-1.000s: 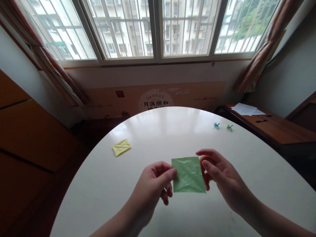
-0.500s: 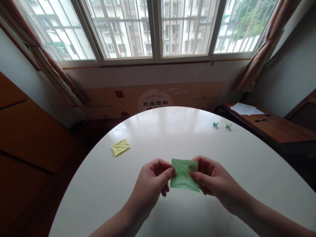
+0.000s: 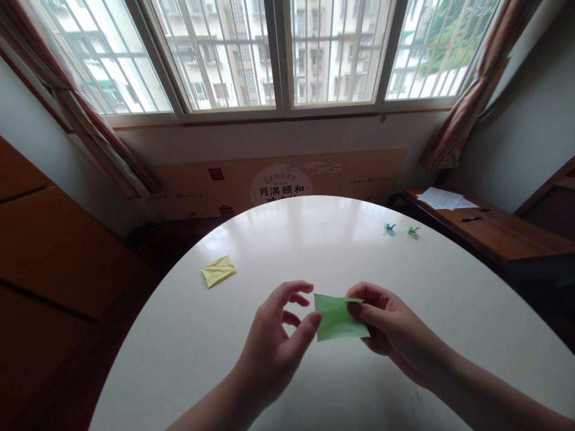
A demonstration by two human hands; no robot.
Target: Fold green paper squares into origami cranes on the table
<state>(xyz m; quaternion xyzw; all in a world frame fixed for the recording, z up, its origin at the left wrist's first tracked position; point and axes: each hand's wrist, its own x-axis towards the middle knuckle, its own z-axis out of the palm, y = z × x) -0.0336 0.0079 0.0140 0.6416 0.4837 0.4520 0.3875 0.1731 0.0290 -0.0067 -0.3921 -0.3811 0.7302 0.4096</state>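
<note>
A folded piece of green paper [image 3: 339,323] is held above the white round table [image 3: 287,257]. My right hand [image 3: 389,320] pinches it at its right side, thumb in front and fingers behind. At the paper's left edge, my left hand [image 3: 281,332] has its thumb and fingers apart; the thumb tip lies at or very near the edge, and I cannot tell whether it touches. Farther off to the left lies a folded yellow paper [image 3: 218,272].
Two small folded paper figures, one blue [image 3: 389,229] and one green [image 3: 413,232], stand near the table's far right edge. Beyond it, a brown wooden desk [image 3: 516,230] bears white sheets [image 3: 444,198] and a black pen [image 3: 471,219]. A barred window is ahead.
My left hand has loosened its pinch and its fingers have spread off the paper. The green paper now shows a smoother, brighter face and stays in my right hand.
</note>
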